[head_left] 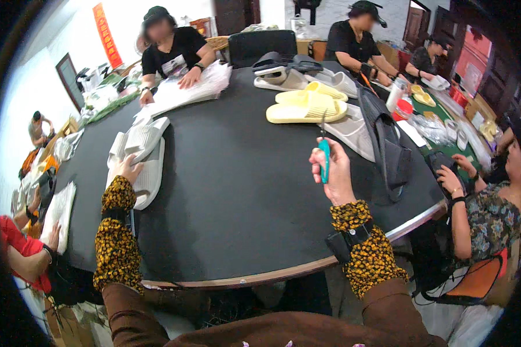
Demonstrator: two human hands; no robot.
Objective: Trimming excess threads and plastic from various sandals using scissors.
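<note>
My left hand (126,169) rests flat on 1 white slipper (140,168) at the table's (231,191) left; light, bendy foam, best gripped mid-sole. My right hand (331,170) grips small teal scissors (325,156).

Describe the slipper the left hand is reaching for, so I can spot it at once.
Start at the round black table and go to its left side, where the left hand rests on a small stack of pale grey ribbed slippers. The top one lies angled across the others. Unlike the yellow slippers across the table, these are off-white.
</note>
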